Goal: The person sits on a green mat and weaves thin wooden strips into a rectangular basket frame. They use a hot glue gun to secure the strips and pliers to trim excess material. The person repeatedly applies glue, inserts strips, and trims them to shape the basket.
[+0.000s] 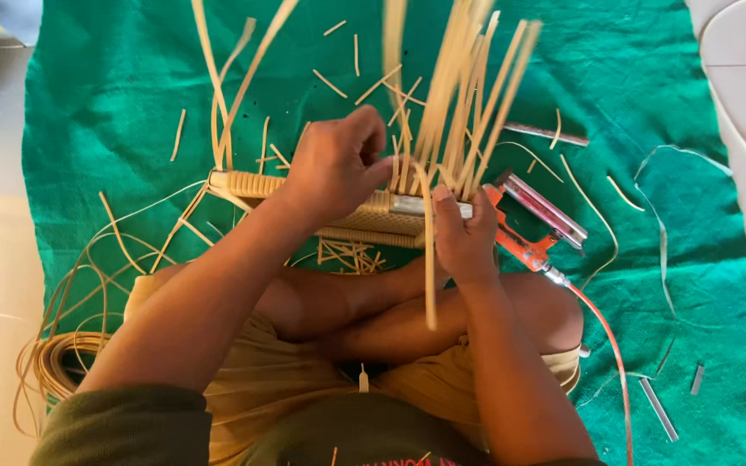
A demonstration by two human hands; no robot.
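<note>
Your left hand (334, 164) pinches a cane strip at the woven frame (364, 216), which rests on the green cloth (114, 103) before your crossed legs. Your right hand (464, 233) grips the frame's right end, thumb on the bent strip (429, 259). Judged early: a few rows woven, upright stakes (468, 95) still loose and untrimmed. A staple gun (533, 224) lies just beside.
</note>
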